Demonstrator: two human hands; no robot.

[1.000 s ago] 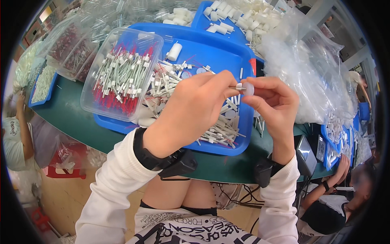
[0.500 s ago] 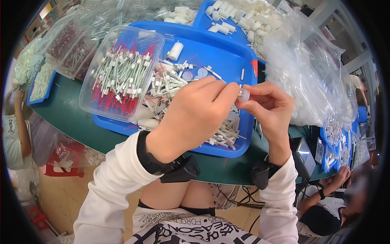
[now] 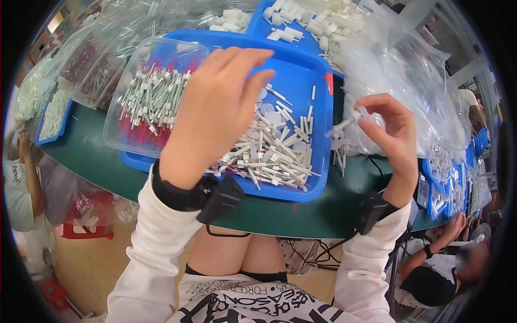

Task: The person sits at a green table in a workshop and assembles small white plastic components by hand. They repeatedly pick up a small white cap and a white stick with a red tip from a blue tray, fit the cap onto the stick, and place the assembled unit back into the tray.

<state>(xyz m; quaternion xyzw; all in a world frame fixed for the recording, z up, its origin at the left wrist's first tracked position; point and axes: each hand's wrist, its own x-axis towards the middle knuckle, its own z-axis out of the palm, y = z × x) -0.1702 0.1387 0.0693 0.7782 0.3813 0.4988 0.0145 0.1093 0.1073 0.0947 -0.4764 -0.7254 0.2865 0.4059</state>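
Observation:
My left hand (image 3: 215,102) hovers above the left part of a blue tray (image 3: 320,177), its thumb and forefinger apart and nothing visible between them. Off the tray's right edge, my right hand (image 3: 390,129) pinches a white rod with a disc-shaped end (image 3: 340,127), slightly blurred. Just below that rod, a few similar white pieces (image 3: 339,153) lie on the green table. Heaped in the tray are white rods (image 3: 280,156), some with thin red wires, and flat translucent discs (image 3: 273,117). My left hand hides part of the tray.
A clear plastic box (image 3: 126,140) of white pieces with red wires overlaps the tray's left side. Behind stands another blue tray with white cylinders (image 3: 323,27). A large plastic bag (image 3: 382,70) bulges at the right. Other people sit at both sides of the green table (image 3: 97,140).
My hands have parted. The left has moved left and away from me, leaving the pinched piece. The right has swung right past the tray's edge with the white rod and disc.

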